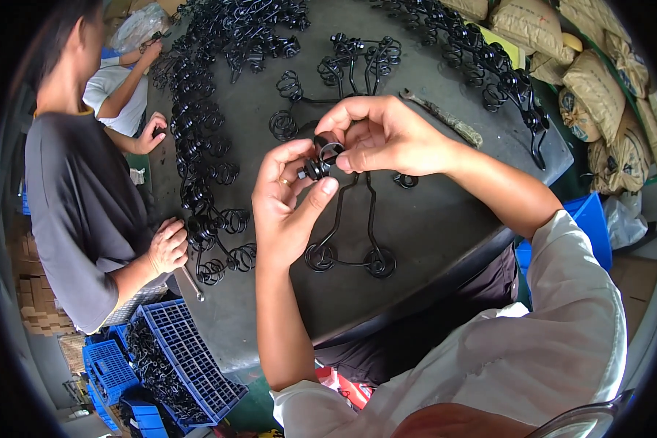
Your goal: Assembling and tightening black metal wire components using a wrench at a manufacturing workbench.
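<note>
Above the middle of the table, my left hand (281, 204) and my right hand (390, 142) meet around a small black metal clamp (315, 169) with a ring and a bolt. My left fingers and thumb grip its bolt side. The right thumb and fingers pinch it by the ring. Beneath my hands lies a bent black wire frame (373, 208) with coiled ends, partly hidden by them. Beyond them is another black wire piece with coils (350, 47). Single coils (283, 125) lie left of my right hand.
A wrench (445, 120) lies right of my hands. Piles of coiled black wire parts (197, 124) cover the left side, more (489, 62) the far right. A person in dark clothes (87, 212) stands left, a hand on another wrench (191, 285). Blue crates (186, 350) stand below; sacks (595, 95) are stacked right.
</note>
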Available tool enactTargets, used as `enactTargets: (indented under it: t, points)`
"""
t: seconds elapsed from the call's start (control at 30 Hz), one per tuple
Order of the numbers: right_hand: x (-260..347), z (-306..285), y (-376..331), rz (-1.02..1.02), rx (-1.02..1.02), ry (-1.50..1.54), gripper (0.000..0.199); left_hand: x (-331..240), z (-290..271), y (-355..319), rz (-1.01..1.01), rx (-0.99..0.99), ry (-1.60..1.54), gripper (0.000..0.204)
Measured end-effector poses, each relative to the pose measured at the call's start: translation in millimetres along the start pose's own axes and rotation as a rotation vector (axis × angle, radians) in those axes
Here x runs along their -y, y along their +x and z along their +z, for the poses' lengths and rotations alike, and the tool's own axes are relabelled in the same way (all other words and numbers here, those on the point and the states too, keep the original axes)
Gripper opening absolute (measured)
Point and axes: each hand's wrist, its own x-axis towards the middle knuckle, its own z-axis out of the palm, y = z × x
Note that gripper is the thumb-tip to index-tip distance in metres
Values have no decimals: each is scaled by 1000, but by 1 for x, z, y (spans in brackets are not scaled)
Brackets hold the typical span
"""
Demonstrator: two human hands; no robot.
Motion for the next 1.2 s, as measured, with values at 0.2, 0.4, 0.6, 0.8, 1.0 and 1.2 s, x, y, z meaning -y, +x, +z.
enactTargets:
  t: [0.2,0.4,0.6,0.8,1.0,1.2]
  points:
    - [2,-6,2,-9,-50,33,32,2,-8,1,84,6,113,55]
    - [5,-9,1,4,-8,-9,37,5,-17,0,53,16,72,40]
    - [5,-8,0,64,34,-41,37,5,-14,1,116,10,140,34]
    - [0,-1,-2,114,33,88,32,3,-17,-1,79,2,193,27]
    - [-9,7,-2,146,-14,95,34,7,-9,1,58,20,232,25]
    - [-9,7,0,142,-59,32,33,9,-7,3,98,18,254,31]
